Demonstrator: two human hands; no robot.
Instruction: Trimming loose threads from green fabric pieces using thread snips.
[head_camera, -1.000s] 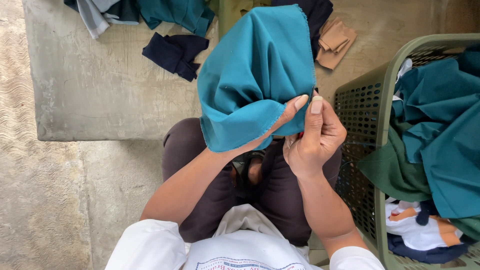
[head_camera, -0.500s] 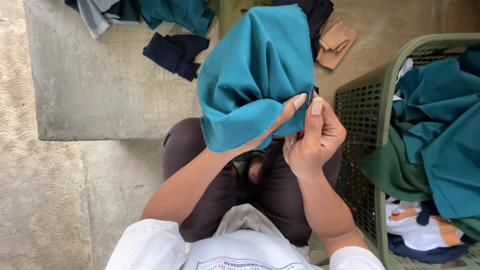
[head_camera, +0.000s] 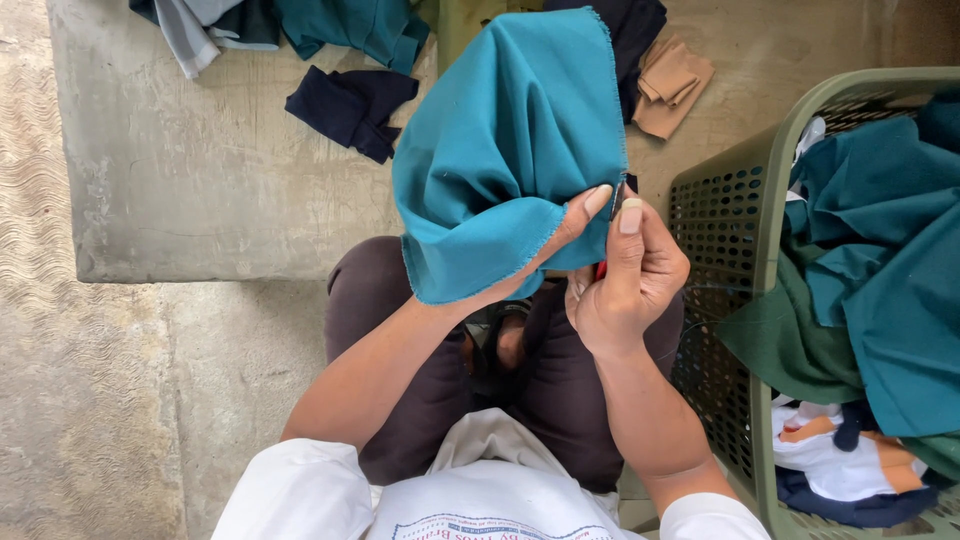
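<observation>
A teal piece of cloth (head_camera: 510, 150) with a frayed edge is held up over my lap. My left hand (head_camera: 560, 235) is mostly hidden under the cloth, its thumb pinching the lower edge. Next to it, my right hand (head_camera: 625, 275) grips the same edge with thumb and fingers closed; something small and red shows inside this hand, too hidden to name. Below the cloth are my dark trousers (head_camera: 400, 330) and white shirt (head_camera: 480, 500).
A green perforated plastic basket (head_camera: 745, 190) stands at my right, filled with teal, green, white and navy fabric (head_camera: 890, 260). On the concrete slab (head_camera: 190, 180) ahead lie a navy scrap (head_camera: 350, 105), teal and grey garments (head_camera: 290, 25) and tan pieces (head_camera: 672, 85).
</observation>
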